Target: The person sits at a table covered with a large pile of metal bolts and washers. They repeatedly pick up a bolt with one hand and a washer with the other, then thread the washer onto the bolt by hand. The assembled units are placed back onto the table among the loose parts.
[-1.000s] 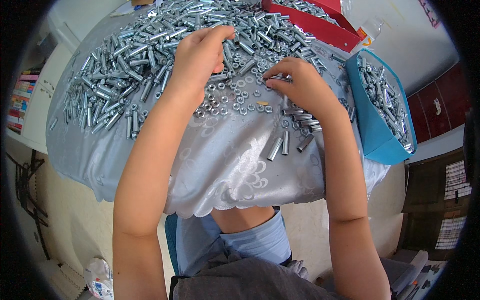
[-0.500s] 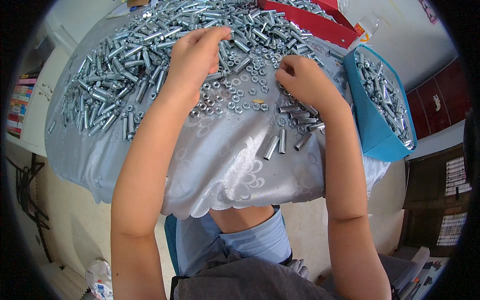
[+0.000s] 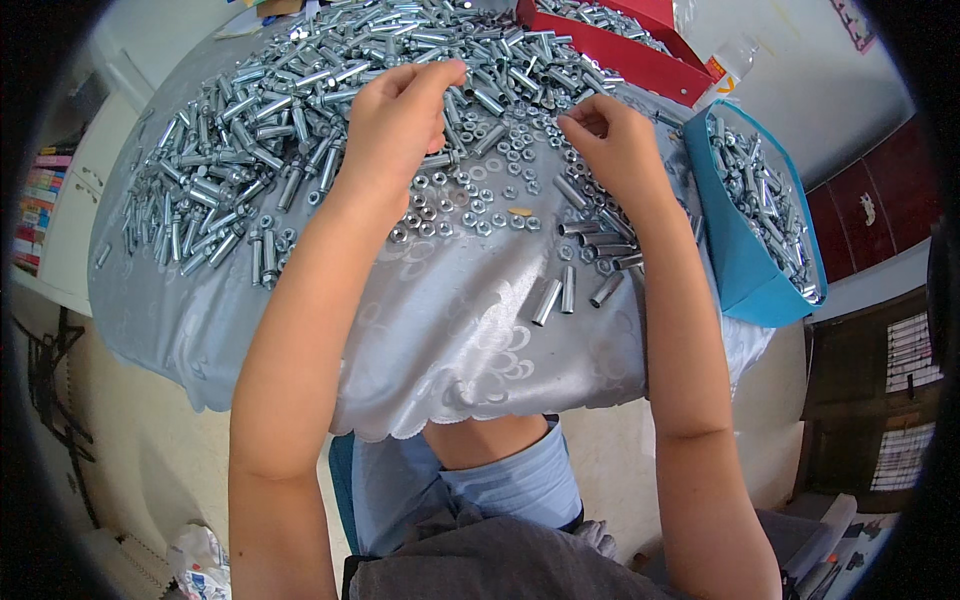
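Along the left and back of the bench (image 3: 430, 330), bolts (image 3: 250, 130) in a thick heap, probably set back to leave working room near the front edge. Over the heap's near side, left hand (image 3: 400, 110), grip curled together with thumb along forefinger, perhaps to pinch something small; cannot tell what, if anything. Between the hands, nuts (image 3: 484, 228), mostly flat and spread out, perhaps for easy picking, with a yellow chip (image 3: 520, 211) at their near side. Next, tubes (image 3: 546, 302) beside the right forearm (image 3: 690, 330), likely grouped apart by kind. Just above, right hand (image 3: 612, 145), grip bent, thumb and forefinger close by the nuts; cannot tell whether touching or clamped on anything. Behind, red box (image 3: 650, 72); far right, blue box (image 3: 735, 270), both walled, seemingly to contain loose metal pieces.

By count, left to right: bolts, too many to number; nuts, upwards of two dozen, overlapping; chip, one; tubes, three out front, several more behind, partly hidden; boxes, two.
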`<action>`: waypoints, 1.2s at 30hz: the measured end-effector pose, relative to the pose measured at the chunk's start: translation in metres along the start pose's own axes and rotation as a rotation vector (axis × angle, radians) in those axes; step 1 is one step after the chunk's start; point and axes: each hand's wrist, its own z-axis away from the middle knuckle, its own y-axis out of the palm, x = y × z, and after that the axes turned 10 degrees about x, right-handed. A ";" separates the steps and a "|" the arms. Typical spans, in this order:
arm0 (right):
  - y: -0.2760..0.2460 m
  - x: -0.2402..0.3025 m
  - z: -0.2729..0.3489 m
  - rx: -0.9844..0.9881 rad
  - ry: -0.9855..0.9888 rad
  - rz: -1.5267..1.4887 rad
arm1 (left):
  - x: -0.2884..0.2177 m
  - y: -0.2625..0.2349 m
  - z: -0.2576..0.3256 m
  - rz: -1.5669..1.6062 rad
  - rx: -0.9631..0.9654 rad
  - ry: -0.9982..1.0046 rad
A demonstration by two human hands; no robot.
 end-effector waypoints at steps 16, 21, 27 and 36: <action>-0.001 0.024 0.013 0.342 -0.093 0.058 | 0.007 -0.015 -0.008 0.013 -0.099 0.032; 0.003 0.030 0.006 0.245 -0.148 0.052 | 0.002 -0.013 -0.008 0.031 -0.172 0.013; 0.008 -0.009 -0.026 0.248 -0.204 0.392 | 0.013 -0.019 -0.017 0.027 -0.148 0.070; 0.027 0.010 -0.036 0.333 -0.170 0.638 | 0.013 -0.019 -0.015 0.034 -0.149 0.125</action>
